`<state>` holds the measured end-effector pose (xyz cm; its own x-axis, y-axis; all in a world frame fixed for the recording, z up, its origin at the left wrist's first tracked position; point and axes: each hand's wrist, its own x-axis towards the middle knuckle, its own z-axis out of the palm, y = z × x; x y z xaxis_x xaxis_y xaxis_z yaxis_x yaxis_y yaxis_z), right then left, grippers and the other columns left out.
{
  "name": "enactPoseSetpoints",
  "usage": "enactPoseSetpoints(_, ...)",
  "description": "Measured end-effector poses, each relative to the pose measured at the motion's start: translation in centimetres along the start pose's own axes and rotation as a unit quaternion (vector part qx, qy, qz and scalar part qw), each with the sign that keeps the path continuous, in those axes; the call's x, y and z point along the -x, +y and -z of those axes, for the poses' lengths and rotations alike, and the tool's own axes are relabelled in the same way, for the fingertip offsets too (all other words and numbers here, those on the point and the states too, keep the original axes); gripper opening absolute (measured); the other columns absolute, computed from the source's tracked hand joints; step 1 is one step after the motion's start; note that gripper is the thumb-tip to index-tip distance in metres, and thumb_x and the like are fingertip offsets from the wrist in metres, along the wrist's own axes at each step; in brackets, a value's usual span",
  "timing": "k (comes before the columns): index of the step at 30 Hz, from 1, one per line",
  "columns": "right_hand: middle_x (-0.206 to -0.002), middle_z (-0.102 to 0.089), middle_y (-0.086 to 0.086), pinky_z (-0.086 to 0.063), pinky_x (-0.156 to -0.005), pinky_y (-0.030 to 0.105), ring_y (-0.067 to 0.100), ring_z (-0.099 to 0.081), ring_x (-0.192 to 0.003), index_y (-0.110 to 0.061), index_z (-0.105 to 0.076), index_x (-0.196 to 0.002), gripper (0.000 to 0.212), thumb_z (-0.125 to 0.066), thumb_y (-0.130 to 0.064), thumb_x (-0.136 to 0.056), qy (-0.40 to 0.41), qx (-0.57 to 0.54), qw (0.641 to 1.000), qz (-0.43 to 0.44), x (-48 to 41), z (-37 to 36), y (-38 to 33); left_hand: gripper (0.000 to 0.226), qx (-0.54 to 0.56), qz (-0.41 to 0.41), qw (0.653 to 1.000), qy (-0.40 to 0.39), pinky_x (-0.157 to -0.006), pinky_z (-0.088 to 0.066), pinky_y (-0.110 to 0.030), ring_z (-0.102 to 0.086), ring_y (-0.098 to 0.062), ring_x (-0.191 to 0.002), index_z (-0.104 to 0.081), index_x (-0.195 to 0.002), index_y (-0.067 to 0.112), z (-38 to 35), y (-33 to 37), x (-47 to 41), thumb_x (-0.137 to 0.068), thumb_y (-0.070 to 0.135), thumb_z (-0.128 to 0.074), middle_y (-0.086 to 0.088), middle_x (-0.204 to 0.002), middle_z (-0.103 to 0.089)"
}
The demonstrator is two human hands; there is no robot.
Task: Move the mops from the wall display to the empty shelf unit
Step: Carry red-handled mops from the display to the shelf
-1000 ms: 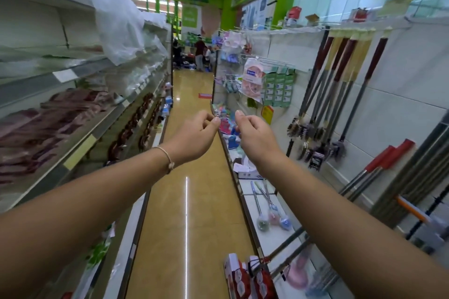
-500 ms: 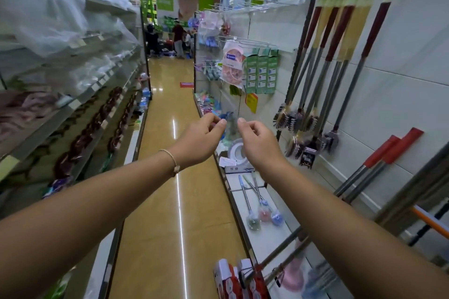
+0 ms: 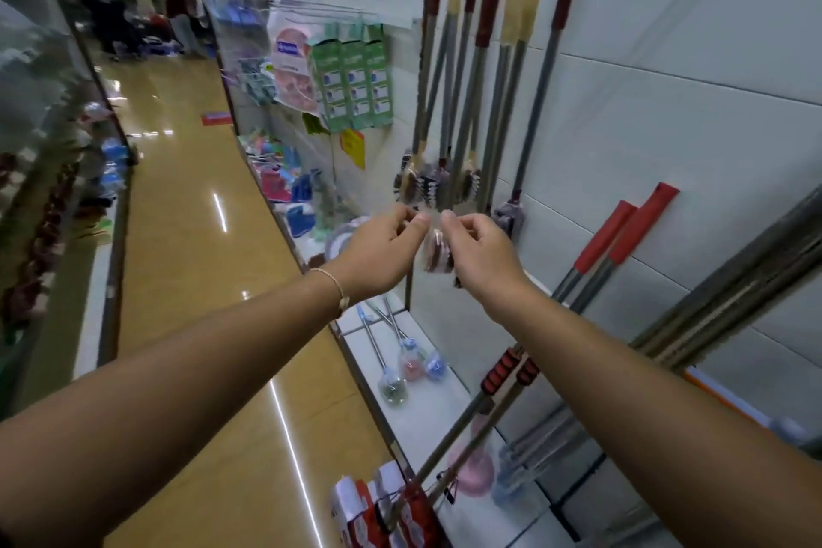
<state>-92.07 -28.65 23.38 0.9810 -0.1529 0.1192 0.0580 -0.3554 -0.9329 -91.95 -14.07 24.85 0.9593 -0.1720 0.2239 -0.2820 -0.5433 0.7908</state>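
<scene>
From the head camera, both arms reach forward. The left hand (image 3: 378, 254) and the right hand (image 3: 480, 254) are nearly touching, each with its fingers curled and its thumb and forefinger tips pressed together. Nothing is plainly held, and blur hides whether any wrapping is caught between them.

The hanging mops (image 3: 539, 102) rise straight above the fingertips on the wall display (image 3: 667, 125), with their mop heads (image 3: 429, 182) bunched just beyond the knuckles. One wrapped mop head (image 3: 438, 256) shows in the gap directly under the meeting fingertips. To the right of the right wrist, red-gripped mops (image 3: 622, 240) lean on the wall.

Every mop in view seems to be on or against the display, so I judge the move not begun: grasping, lifting off and carrying all remain. Far left of the left arm, the shelving across the aisle (image 3: 111, 263) is blurred, and I cannot make out an empty unit.
</scene>
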Motion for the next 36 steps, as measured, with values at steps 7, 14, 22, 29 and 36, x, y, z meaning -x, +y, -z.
enactPoseSetpoints(7, -0.094, -0.065, -0.007, -0.040, -0.060, 0.023, 0.007, -0.060, -0.081, -0.016, -0.064, -0.104, 0.036, -0.052, -0.050, -0.100, 0.077, 0.023, 0.996, -0.048, -3.6, 3.0, 4.1, 0.031, 0.021, -0.019, 0.996, -0.080, -0.067, -0.039, -0.030, -0.053, -0.011, -0.075, -0.051, -0.081, 0.028, -6.0, -0.8, -6.2, -0.105, 0.044, -0.039, 0.009, -0.078, -0.056)
enactPoseSetpoints(14, -0.091, -0.062, -0.005, -0.039, -0.063, 0.025, 0.010, -0.057, -0.081, -0.016, -0.062, -0.099, 0.034, -0.053, -0.048, -0.100, 0.155, 0.044, 0.979, -0.122, -6.2, 4.1, 10.5, 0.039, 0.052, -0.031, 0.980, -0.189, -0.088, -0.050, -0.039, -0.062, -0.026, -0.093, -0.060, -0.101, 0.010, -13.4, -3.6, -11.1, -0.104, 0.044, -0.040, -0.007, -0.095, -0.066)
enactPoseSetpoints(22, -0.102, -0.064, -0.002, -0.040, -0.070, 0.029, 0.017, -0.060, -0.093, -0.016, -0.061, -0.109, 0.036, -0.052, -0.049, -0.099, 0.237, 0.051, 0.949, -0.201, -9.6, 5.0, 16.4, 0.041, 0.087, -0.015, 0.960, -0.265, -0.099, -0.047, -0.043, -0.062, -0.027, -0.106, -0.063, -0.115, 0.012, -21.0, -6.1, -15.6, -0.104, 0.044, -0.039, -0.011, -0.112, -0.068)
enactPoseSetpoints(29, -0.120, -0.064, 0.006, -0.045, -0.087, 0.034, 0.026, -0.061, -0.109, -0.012, -0.055, -0.127, 0.054, -0.055, -0.055, -0.094, 0.318, 0.038, 0.919, -0.232, -12.7, 5.4, 20.6, 0.056, 0.192, 0.061, 0.925, -0.321, -0.112, -0.039, -0.048, -0.056, -0.021, -0.123, -0.059, -0.128, 0.022, -26.5, -7.7, -18.0, -0.096, 0.061, -0.037, -0.002, -0.130, -0.062)
enactPoseSetpoints(36, -0.122, -0.065, 0.003, -0.049, -0.101, 0.043, 0.025, -0.061, -0.113, -0.016, -0.054, -0.132, 0.058, -0.060, -0.056, -0.089, 0.358, -0.031, 0.899, -0.250, -14.0, 5.0, 22.1, 0.102, 0.289, 0.094, 0.881, -0.362, -0.121, -0.026, -0.045, -0.041, -0.012, -0.140, -0.041, -0.149, 0.034, -28.5, -9.4, -17.3, -0.068, 0.095, -0.035, 0.007, -0.152, -0.047)
